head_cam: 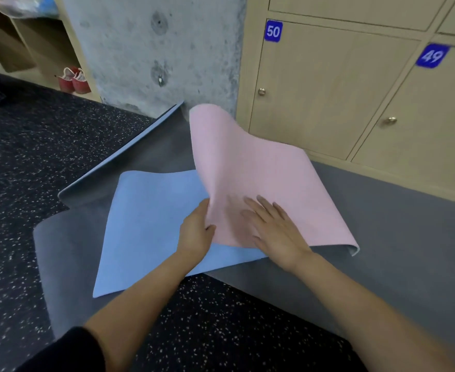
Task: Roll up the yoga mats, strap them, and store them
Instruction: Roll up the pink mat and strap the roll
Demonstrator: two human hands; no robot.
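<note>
At far left, a pair of red shoes (74, 81) sits in the bottom of an open wooden shelf (46, 44), above a dark speckled floor (28, 162). Grey mats (145, 154) lie spread over the floor from the middle towards the right, one with its long left edge curled upward. On top of them, in the centre, lies a thin mat (145, 224), blue on its upper face and pink underneath. Its right part is lifted and folded over, so that a pink flap (261, 162) stands up in a curve. The left hand (196, 233) grips the edge of this flap, thumb on the pink side and fingers behind it. Just to its right, the right hand (277, 232) lies flat on the pink surface, fingers straight and spread, holding nothing. Behind the mats rises a rough concrete pillar (151, 55). To the right are pale wooden lockers (328, 98) with round knobs and blue number plates reading 50 and 49.
</note>
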